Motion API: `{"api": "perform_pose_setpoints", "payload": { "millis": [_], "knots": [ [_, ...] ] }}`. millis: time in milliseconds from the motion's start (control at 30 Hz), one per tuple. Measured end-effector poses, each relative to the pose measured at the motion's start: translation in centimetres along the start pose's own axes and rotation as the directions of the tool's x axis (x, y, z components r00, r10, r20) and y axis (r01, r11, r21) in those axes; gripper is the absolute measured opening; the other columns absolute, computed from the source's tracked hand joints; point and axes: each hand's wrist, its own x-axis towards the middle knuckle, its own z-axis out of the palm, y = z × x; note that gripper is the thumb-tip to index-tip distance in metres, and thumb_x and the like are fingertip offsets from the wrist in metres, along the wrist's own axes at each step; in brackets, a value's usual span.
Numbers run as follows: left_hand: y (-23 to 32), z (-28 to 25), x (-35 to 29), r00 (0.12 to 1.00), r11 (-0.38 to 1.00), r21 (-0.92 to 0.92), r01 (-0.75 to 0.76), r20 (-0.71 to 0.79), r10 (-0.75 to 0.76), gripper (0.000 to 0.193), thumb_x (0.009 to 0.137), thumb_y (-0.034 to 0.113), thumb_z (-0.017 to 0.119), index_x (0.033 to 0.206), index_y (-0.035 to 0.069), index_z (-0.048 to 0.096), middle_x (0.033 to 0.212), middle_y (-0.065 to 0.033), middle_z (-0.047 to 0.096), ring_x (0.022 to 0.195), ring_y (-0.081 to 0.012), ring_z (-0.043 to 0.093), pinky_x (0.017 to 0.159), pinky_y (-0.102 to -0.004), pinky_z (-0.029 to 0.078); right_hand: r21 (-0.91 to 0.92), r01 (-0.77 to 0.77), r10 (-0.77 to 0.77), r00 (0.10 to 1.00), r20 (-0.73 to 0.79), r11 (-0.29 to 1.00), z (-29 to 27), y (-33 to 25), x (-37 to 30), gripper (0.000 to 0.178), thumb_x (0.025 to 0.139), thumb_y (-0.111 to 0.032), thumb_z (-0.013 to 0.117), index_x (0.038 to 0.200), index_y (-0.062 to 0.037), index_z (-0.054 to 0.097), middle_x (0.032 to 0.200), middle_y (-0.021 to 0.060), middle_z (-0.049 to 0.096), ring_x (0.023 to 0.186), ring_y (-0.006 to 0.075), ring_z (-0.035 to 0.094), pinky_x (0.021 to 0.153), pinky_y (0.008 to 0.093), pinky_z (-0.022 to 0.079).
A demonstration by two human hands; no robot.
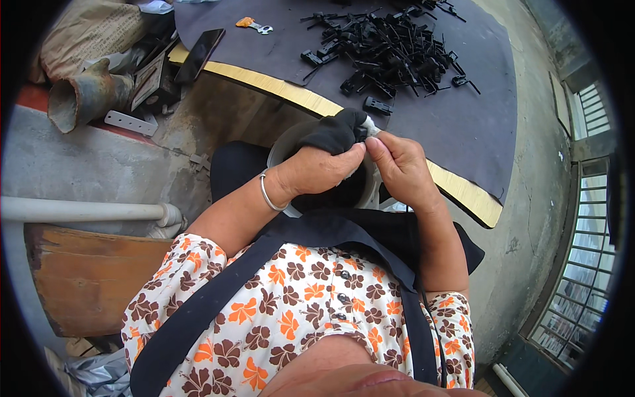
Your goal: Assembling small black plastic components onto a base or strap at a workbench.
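Note:
Over a pale bucket in my lap, my left hand and my right hand meet at their fingertips. Dark cloth, perhaps a glove, covers the left fingers, with something white at one fingertip; the left thumb is bare. Pinched between the two hands is a small black plastic part, mostly hidden by the fingers. A single black plastic piece lies on the table just beyond them. Farther back is a heap of similar black parts with thin rods sticking out.
The dark-covered table curves around in front, with a pale wooden edge. On it rest an orange-and-silver tool and a black phone. At left are a rusty pipe fitting, a white perforated bracket and a brown paper bag.

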Motion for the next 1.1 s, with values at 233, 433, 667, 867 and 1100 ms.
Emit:
{"api": "perform_pose_setpoints", "payload": {
  "millis": [233, 433, 667, 867, 1100],
  "knots": [
    [-0.5, -0.5, -0.4, 0.96, 0.889, 0.368, -0.273, 0.163, 0.228, 0.006, 0.08, 0.002, 0.055, 0.077, -0.003, 0.055, 0.097, -0.0199, 0.057, 0.085, -0.0323, 0.055, 0.078, -0.0373, 0.044, 0.195, -0.108, 0.102, 0.994, 0.042, 0.975, 1.6, 2.0, 0.2, 0.027, 0.093, -0.02, 0.051, 0.078, 0.0014, 0.053, 0.061, 0.0057, 0.045, 0.06, 0.0094, 0.039, 0.055, 0.0266, 0.039],
    [-1.0, -2.1, -0.9, 0.955, 0.753, 0.586, -0.298, 0.182, 0.236, 0.02, 0.083, 0.015, 0.054, 0.085, -0.004, 0.059, 0.094, -0.0189, 0.059, 0.085, -0.0322, 0.057, 0.076, -0.0394, 0.044, -0.16, -0.065, 0.047, 0.993, -0.11, 0.985, 0.2, 0.4, 1.0, 0.022, 0.086, -0.023, 0.058, 0.084, -0.0005, 0.057, 0.064, 0.012, 0.057, 0.054, 0.0182, 0.049, 0.055, 0.0294, 0.043],
    [-1.7, -1.0, 0.0, 0.986, 0.836, 0.528, -0.153, 0.023, 0.166, 0.029, 0.086, 0.012, 0.057, 0.111, -0.002, 0.054, 0.093, -0.0139, 0.061, 0.077, -0.0198, 0.061, 0.069, -0.0292, 0.048, -0.597, -0.061, -0.133, 0.952, -0.275, 0.8, -0.7, 2.9, 2.5, 0.021, 0.082, -0.02, 0.062, 0.093, -0.0016, 0.059, 0.073, 0.014, 0.063, 0.06, 0.0258, 0.06, 0.058, 0.0324, 0.047],
    [-2.1, 1.6, 0.8, 0.984, 0.996, -0.015, 0.087, -0.155, -0.089, 0.018, 0.087, 0.012, 0.056, 0.093, -0.005, 0.055, 0.088, -0.0128, 0.061, 0.074, -0.0201, 0.059, 0.069, -0.0307, 0.047, -0.13, -0.099, 0.061, 0.962, -0.266, 0.987, 0.1, 1.5, 1.2, 0.02, 0.079, -0.013, 0.066, 0.088, 0.0028, 0.058, 0.064, 0.0045, 0.055, 0.057, 0.0073, 0.046, 0.054, 0.0231, 0.041],
    [-0.7, 0.9, 1.4, 0.948, 0.882, -0.378, 0.28, -0.035, -0.316, 0.026, 0.088, 0.016, 0.058, 0.102, -0.006, 0.054, 0.087, -0.0094, 0.062, 0.075, -0.013, 0.057, 0.068, -0.0264, 0.047, -0.068, 0.145, -0.155, 0.969, -0.19, 0.987, -0.8, 0.7, 0.4, 0.013, 0.08, -0.01, 0.063, 0.084, 0.0, 0.056, 0.063, 0.0021, 0.05, 0.055, 0.0066, 0.042, 0.05, 0.0211, 0.036]
  ]
}}
